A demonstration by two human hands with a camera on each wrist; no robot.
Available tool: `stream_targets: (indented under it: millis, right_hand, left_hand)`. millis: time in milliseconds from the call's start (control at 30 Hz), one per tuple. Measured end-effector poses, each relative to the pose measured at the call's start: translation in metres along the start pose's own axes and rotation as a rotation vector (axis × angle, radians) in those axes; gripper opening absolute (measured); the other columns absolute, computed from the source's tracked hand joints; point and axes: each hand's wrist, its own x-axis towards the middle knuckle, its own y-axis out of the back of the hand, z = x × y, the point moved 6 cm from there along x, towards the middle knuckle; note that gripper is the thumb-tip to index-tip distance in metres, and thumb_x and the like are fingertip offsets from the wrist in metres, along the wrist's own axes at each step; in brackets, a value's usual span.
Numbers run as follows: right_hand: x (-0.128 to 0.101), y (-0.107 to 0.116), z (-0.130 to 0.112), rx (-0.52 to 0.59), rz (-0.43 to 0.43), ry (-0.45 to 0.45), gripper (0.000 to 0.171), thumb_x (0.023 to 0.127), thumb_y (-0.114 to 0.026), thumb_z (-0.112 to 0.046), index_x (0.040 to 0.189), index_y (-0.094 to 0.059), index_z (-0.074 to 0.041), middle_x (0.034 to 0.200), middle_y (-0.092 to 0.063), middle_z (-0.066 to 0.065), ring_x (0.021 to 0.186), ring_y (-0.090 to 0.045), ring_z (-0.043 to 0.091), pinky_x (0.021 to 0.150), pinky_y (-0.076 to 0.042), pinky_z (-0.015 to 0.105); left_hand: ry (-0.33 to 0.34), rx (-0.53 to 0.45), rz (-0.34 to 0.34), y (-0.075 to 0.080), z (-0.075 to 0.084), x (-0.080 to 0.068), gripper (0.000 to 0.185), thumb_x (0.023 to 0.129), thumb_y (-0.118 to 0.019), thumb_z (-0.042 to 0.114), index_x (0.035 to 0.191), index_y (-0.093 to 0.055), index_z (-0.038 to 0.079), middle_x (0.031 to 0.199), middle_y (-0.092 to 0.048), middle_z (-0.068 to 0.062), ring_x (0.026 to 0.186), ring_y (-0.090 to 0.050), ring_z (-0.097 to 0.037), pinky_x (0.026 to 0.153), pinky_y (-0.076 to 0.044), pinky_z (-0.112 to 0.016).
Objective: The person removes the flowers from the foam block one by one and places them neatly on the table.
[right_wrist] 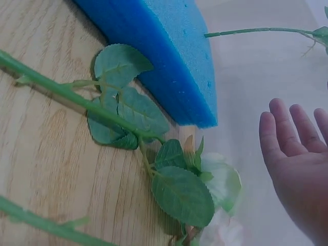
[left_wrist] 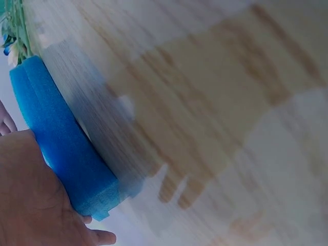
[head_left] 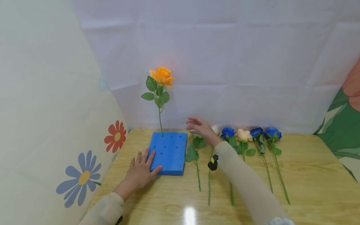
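Observation:
My left hand (head_left: 139,174) rests with fingers spread on the left edge of a blue foam block (head_left: 172,159), which has several small holes in its top. From the block's back edge an orange rose (head_left: 162,76) stands upright, its green stem in the foam. Nothing is in my right hand (head_left: 202,127), raised to the right of the rose, its fingers fairly straight. Under and beside that hand lies a white rose (right_wrist: 223,187) with green leaves, partly hidden by the hand in the head view.
More cut roses lie in a row to the right: a blue rose (head_left: 227,132), a pale peach rose (head_left: 243,135), and two further blue ones, a darker rose (head_left: 256,132) and a brighter rose (head_left: 272,132). A white cloth (head_left: 225,62) hangs behind the wooden table (head_left: 309,175).

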Motion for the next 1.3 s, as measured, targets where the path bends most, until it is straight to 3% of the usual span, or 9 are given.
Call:
stream_targets:
  millis: [367, 567, 900, 1300]
  right_hand:
    - [0.023, -0.032, 0.001, 0.028, -0.022, 0.011, 0.060, 0.102, -0.062, -0.018, 0.154, -0.037, -0.001, 0.153, -0.044, 0.025, 0.137, -0.049, 0.036, 0.113, -0.041, 0.050]
    - [0.036, -0.051, 0.004, 0.040, -0.033, 0.023, 0.057, 0.103, -0.060, -0.014, 0.153, -0.038, 0.001, 0.152, -0.043, 0.028, 0.136, -0.049, 0.039, 0.112, -0.041, 0.052]
    - [0.049, -0.076, 0.004, -0.006, -0.002, -0.009, 0.054, 0.102, -0.063, -0.022, 0.151, -0.046, -0.007, 0.148, -0.053, 0.018, 0.134, -0.054, 0.032, 0.110, -0.045, 0.046]
    - [0.066, -0.096, 0.002, -0.019, -0.011, -0.018, 0.051, 0.104, -0.059, -0.021, 0.152, -0.046, -0.012, 0.151, -0.051, 0.013, 0.138, -0.050, 0.028, 0.113, -0.041, 0.045]
  left_hand:
    - [0.005, -0.011, 0.010, -0.001, -0.002, -0.001, 0.096, 0.095, -0.027, 0.079, 0.163, -0.019, 0.010, 0.168, -0.011, -0.023, 0.150, -0.007, -0.056, 0.115, -0.011, -0.074]
    - [0.004, -0.017, 0.025, -0.001, -0.002, -0.002, 0.092, 0.098, -0.032, 0.074, 0.163, -0.019, 0.010, 0.168, -0.011, -0.022, 0.150, -0.008, -0.056, 0.116, -0.011, -0.073]
    - [-0.008, -0.035, 0.030, 0.003, 0.002, -0.005, 0.090, 0.099, -0.035, 0.071, 0.162, -0.023, 0.008, 0.167, -0.013, -0.024, 0.150, -0.010, -0.055, 0.116, -0.013, -0.073]
    - [0.000, -0.029, 0.013, 0.005, 0.004, -0.005, 0.088, 0.100, -0.036, 0.070, 0.162, -0.022, 0.010, 0.168, -0.012, -0.023, 0.150, -0.009, -0.055, 0.116, -0.013, -0.073]
